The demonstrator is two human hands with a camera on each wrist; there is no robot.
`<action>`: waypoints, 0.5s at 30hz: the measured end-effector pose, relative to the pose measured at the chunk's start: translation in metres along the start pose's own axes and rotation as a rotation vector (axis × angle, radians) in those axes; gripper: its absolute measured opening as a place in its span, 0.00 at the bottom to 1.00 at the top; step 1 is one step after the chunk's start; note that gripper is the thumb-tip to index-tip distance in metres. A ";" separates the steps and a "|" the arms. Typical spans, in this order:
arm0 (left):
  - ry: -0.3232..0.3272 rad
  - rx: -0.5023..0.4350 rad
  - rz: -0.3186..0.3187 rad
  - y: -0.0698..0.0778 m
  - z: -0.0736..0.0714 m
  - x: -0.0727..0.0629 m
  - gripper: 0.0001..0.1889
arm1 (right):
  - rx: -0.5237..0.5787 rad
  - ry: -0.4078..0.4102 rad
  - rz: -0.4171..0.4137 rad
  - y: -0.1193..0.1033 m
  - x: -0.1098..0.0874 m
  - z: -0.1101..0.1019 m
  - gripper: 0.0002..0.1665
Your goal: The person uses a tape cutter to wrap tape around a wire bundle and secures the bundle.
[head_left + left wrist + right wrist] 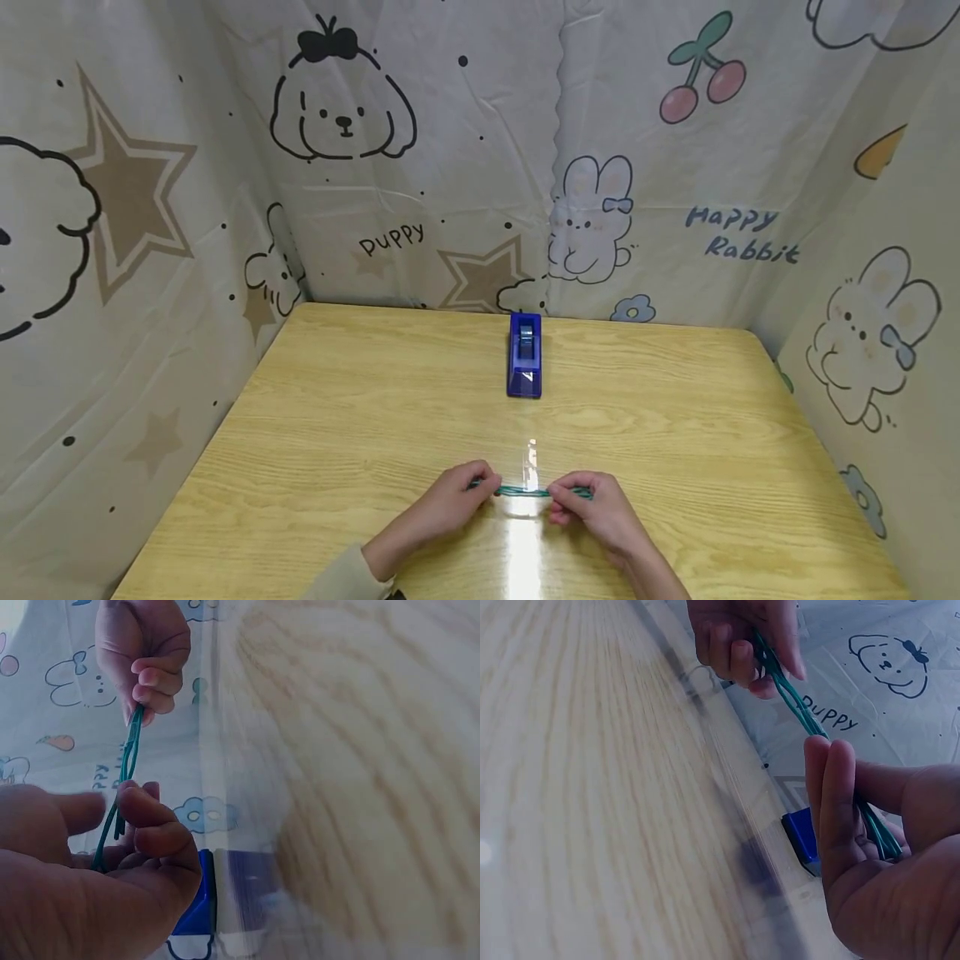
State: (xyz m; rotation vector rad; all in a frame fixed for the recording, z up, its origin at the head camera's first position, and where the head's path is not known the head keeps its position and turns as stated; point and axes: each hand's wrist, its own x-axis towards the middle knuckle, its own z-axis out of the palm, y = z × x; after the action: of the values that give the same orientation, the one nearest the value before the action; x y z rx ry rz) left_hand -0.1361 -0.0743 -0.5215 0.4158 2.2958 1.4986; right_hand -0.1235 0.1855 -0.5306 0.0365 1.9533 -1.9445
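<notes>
One bundle of green, cord-like strands (522,492) was pinched near its ends by the left hand (457,500) and the right hand (602,506), probably to hold the span between them straight above the wood-grained table (390,367). A blue plastic tape dispenser (525,367) was placed beyond the hands, perhaps for room. "puppy" and "Happy Rabbit" could be read on the pale patterned curtain (480,167) behind.

Tape dispenser (524,358) on table (360,400), behind cord bundle (523,492).

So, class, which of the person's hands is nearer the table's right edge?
Right. The right hand is left of the table's right edge; the left hand is farther left of it. Both grip the green strands.
</notes>
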 end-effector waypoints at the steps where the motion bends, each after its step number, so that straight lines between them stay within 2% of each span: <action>1: -0.001 -0.012 -0.007 0.000 0.000 0.000 0.17 | 0.005 0.000 -0.009 0.000 0.000 0.000 0.17; 4: -0.004 -0.024 0.000 -0.001 0.000 0.001 0.17 | 0.013 0.006 -0.019 0.000 0.000 0.001 0.18; 6: 0.001 0.014 0.020 -0.001 0.000 0.001 0.15 | 0.014 0.010 -0.017 0.000 0.000 0.002 0.18; 11: 0.005 0.061 0.077 -0.001 0.001 0.003 0.11 | -0.005 0.021 0.016 0.000 0.002 0.002 0.18; 15: 0.022 0.073 0.095 0.000 0.002 0.004 0.09 | -0.011 0.006 0.049 0.000 0.003 0.001 0.20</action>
State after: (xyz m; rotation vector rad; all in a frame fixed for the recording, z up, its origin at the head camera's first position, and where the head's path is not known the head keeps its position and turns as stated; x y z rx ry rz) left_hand -0.1384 -0.0711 -0.5228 0.5384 2.3837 1.4736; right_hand -0.1259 0.1842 -0.5316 0.0871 1.9481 -1.9048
